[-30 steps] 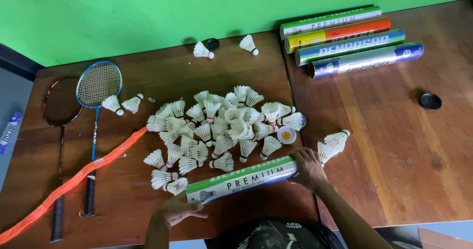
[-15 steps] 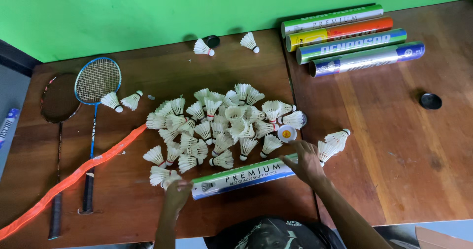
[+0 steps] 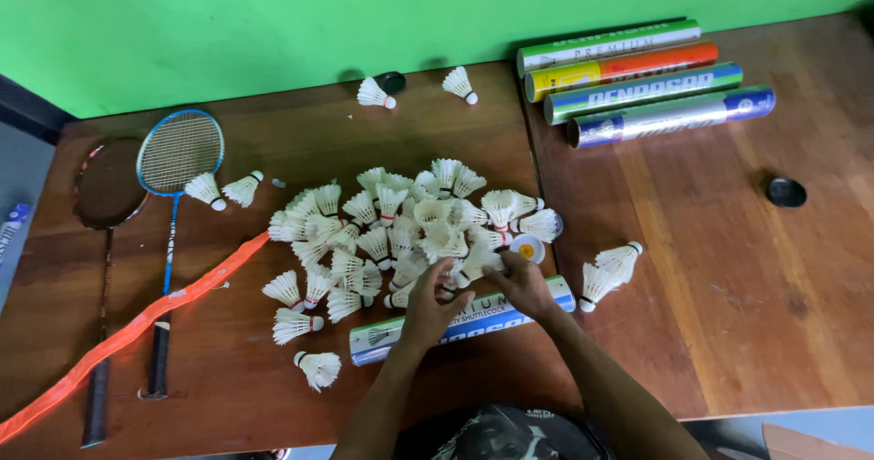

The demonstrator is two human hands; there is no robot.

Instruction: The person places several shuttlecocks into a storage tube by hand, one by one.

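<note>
Shuttlecock tube (image 3: 510,319), green-white-blue, lies under both hands; left hand (image 3: 428,307) and right hand (image 3: 521,282) pinch shuttlecocks (image 3: 410,228) above it. Four tubes (image 3: 637,82) lie beside the wall.

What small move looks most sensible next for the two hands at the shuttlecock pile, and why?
Probably pick one shuttlecock off the near edge of the shuttlecock pile. Both the left hand and right hand are over the shuttlecock tube lying on the table, fingers reaching into the pile's nearest shuttlecocks, and neither hand clearly holds one yet.
</note>
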